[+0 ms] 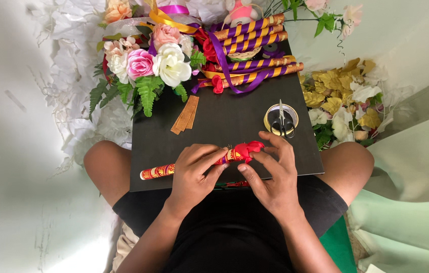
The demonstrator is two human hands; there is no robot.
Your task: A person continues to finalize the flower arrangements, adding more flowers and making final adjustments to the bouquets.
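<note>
A long red and gold patterned stick lies across the near edge of a black board resting on my lap. My left hand grips the stick near its right end. My right hand pinches a small red fabric rose fixed at that end, thumb below and fingers curled above it. Both hands almost touch each other around the flower.
Several sticks wrapped in purple and gold ribbon lie at the board's far edge. Black scissors rest on a tape roll. Brown strips, artificial roses, golden leaves and white paper surround the board.
</note>
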